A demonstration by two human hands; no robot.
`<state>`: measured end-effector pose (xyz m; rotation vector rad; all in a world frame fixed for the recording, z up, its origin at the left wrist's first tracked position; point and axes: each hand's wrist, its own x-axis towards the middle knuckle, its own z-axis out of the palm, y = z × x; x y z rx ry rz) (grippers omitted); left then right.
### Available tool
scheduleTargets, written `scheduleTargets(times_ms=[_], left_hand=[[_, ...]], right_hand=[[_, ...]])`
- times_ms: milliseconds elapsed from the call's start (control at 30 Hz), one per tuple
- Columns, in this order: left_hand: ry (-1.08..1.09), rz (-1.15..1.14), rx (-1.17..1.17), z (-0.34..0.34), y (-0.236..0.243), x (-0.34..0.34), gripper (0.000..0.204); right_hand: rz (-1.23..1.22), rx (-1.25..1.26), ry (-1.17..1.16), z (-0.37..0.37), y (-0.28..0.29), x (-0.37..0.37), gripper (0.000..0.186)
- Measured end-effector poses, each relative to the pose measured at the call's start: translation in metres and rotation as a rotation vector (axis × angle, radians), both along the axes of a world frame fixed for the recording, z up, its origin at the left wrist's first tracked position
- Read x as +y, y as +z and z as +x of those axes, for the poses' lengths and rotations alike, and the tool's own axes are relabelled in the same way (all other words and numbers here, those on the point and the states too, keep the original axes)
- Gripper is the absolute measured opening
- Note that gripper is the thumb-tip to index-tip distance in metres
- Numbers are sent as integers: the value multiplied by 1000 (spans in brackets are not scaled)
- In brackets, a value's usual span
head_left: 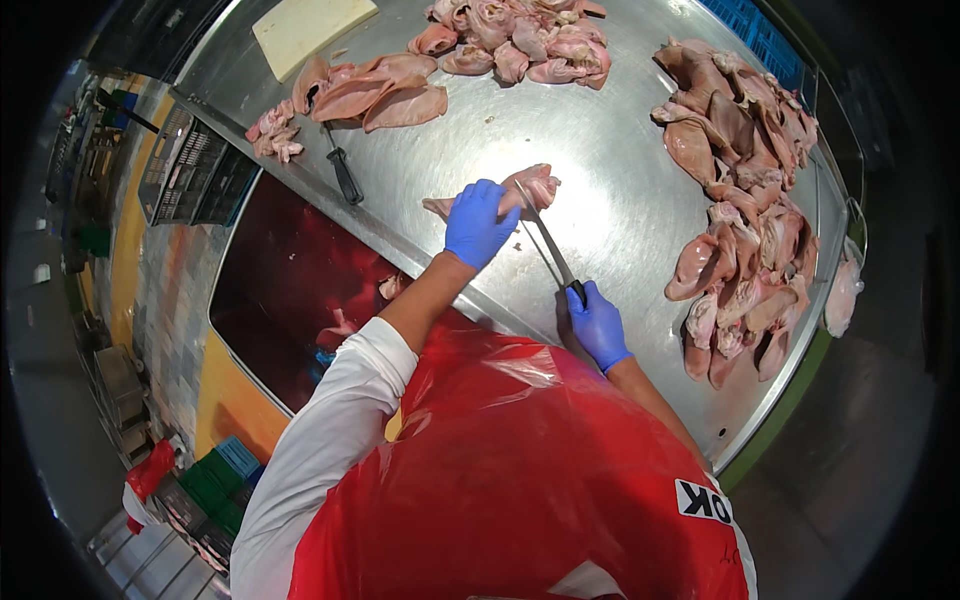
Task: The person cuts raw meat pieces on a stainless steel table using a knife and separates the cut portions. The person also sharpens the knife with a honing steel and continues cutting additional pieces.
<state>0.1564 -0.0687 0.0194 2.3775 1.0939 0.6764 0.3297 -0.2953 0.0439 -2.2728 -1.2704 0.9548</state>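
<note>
My left hand (478,224), in a blue glove, presses a pale pink pig's ear (541,184) against the metal table, its fingers closed over the middle. The ear's narrow end sticks out to the left and its thick, fleshy end to the right. My right hand (599,326), also in a blue glove, is wrapped round the black handle of a knife (549,240). The long blade slants away from me, its tip at the thick end of the ear. Whether the edge has gone into the flesh I cannot tell.
Heaped ears (745,200) line the table's right side; another heap (520,40) lies at the far side. Left of that are flat ears (385,92), small scraps (275,132), a second knife (345,178) and a white cutting board (308,32). A red-lined tub (285,265) adjoins the table's left edge.
</note>
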Motion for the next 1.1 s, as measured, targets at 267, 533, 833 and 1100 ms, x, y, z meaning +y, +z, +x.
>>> scheduleTargets(times_ms=[267, 533, 833, 1100], left_hand=[[20, 230, -67, 0, -32, 4, 38], [52, 170, -28, 3, -48, 11, 44], [51, 181, 40, 3, -44, 13, 40], [82, 132, -8, 3, -56, 15, 44]], right_hand=[[-99, -231, 159, -2, 8, 12, 32], [-214, -314, 227, -2, 21, 43, 34], [-209, -285, 211, -20, 13, 122, 33], [-209, -252, 233, -23, 27, 155, 39]])
